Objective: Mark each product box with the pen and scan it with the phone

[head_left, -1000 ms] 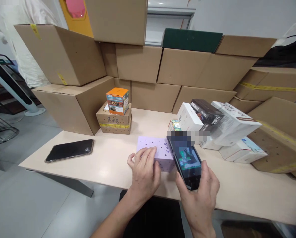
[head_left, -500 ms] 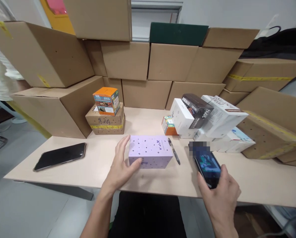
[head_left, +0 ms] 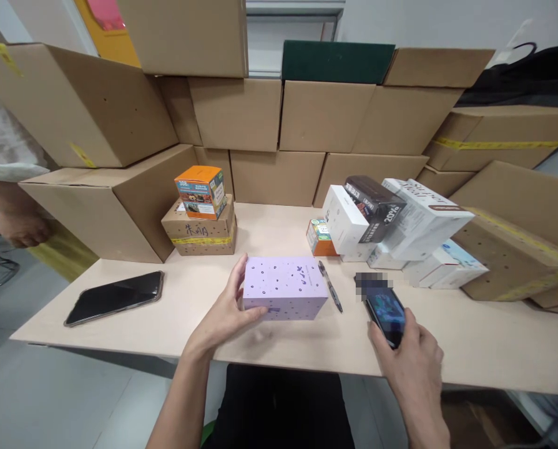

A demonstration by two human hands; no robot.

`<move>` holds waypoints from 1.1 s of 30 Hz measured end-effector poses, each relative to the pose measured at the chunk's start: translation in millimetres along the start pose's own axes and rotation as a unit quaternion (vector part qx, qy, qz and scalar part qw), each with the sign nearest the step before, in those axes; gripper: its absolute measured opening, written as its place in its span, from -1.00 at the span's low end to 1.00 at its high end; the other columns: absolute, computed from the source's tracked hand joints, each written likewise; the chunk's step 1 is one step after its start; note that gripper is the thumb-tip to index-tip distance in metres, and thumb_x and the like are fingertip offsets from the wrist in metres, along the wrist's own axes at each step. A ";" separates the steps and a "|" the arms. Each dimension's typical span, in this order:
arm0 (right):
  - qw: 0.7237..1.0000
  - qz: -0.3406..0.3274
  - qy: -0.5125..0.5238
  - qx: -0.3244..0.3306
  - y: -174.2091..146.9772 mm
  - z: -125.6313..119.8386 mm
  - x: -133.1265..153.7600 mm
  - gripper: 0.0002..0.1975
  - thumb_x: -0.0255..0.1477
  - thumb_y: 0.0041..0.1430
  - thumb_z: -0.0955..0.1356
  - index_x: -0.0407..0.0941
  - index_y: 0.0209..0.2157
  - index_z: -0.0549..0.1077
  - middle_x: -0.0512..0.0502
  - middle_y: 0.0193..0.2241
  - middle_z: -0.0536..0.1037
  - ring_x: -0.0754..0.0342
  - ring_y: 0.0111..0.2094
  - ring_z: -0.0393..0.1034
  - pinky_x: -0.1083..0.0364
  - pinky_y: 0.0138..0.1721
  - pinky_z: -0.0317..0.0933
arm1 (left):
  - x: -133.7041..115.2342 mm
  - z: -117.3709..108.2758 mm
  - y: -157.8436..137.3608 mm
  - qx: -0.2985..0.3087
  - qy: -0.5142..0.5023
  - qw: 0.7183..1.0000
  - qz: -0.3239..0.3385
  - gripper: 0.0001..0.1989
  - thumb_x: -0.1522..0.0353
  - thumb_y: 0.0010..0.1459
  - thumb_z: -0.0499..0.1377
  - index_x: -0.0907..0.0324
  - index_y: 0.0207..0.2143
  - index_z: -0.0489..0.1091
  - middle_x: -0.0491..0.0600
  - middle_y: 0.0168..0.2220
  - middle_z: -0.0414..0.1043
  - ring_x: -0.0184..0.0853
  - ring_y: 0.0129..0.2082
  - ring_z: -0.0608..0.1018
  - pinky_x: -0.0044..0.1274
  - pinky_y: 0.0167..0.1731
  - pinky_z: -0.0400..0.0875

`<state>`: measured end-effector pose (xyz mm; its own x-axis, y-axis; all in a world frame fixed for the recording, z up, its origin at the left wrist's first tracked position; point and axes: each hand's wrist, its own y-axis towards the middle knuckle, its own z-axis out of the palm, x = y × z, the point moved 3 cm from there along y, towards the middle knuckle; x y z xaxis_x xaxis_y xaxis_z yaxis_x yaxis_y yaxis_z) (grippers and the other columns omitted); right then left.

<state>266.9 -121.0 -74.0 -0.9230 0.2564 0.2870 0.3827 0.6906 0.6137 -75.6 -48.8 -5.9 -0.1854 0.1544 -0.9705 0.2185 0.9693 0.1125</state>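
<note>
My left hand point(head_left: 225, 315) grips the left end of a lilac box point(head_left: 283, 280) with small dark printed marks, thumb on its front face and fingers behind its left edge. My right hand point(head_left: 410, 358) is closed around the lower part of a smartphone point(head_left: 387, 315) with a lit screen; part of its top end is blurred out. The phone lies low at the tabletop. Between the box and this phone rests a pen point(head_left: 330, 287), slanted on the table. Farther left, a second smartphone point(head_left: 115, 298) lies flat with a dark screen.
An orange box point(head_left: 201, 192) sits on a small brown carton point(head_left: 199, 234) at the back left. White boxes point(head_left: 347, 218) and a dark box point(head_left: 377, 202) are piled at the back right. Large cartons point(head_left: 326, 115) wall the table point(head_left: 279, 346). Another person's hand point(head_left: 21, 227) hangs at the far left.
My right hand has moved slightly left and away from me with the phone, lowering it toward the table. My left hand keeps its hold on the lilac box. At far left, a person's hand has appeared.
</note>
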 end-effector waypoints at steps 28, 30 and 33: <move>0.952 -0.143 0.271 -0.002 -9.4 -7.2 85.6 -0.75 -0.37 0.33 0.29 -0.17 -0.03 0.44 -0.23 -0.15 0.56 0.00 -0.13 0.50 -0.01 -0.09 0.44 | -25.3 79.3 148.5 -0.047 0.400 0.915 0.024 -0.29 0.14 0.26 0.13 0.15 0.35 -0.06 0.30 0.09 0.17 0.03 0.00 0.47 -0.22 -0.05 0.39; 0.951 -0.141 0.274 -0.006 -9.1 -7.8 85.7 -0.76 -0.39 0.32 0.29 -0.17 -0.04 0.45 -0.22 -0.17 0.57 0.01 -0.16 0.51 0.01 -0.12 0.45 | -34.2 77.5 146.9 -0.047 0.407 0.910 0.061 -0.31 0.20 0.26 0.14 0.14 0.35 -0.05 0.29 0.13 0.16 0.03 0.05 0.43 -0.23 -0.01 0.36; 0.951 -0.132 0.280 -0.015 -8.6 -10.1 86.4 -0.79 -0.40 0.32 0.30 -0.16 -0.07 0.46 -0.19 -0.20 0.58 0.04 -0.21 0.52 0.06 -0.20 0.46 | -62.0 46.6 137.2 -0.155 0.441 0.866 0.175 -0.40 0.28 0.25 0.13 0.13 0.30 0.10 0.25 0.19 0.13 0.08 0.18 0.30 -0.11 0.14 0.18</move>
<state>184.3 -111.7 -47.1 -0.8233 -0.3297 0.4620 0.1492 0.6596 0.7366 10.5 65.6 59.8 -0.8499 0.4027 -0.3398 0.1670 0.8176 0.5511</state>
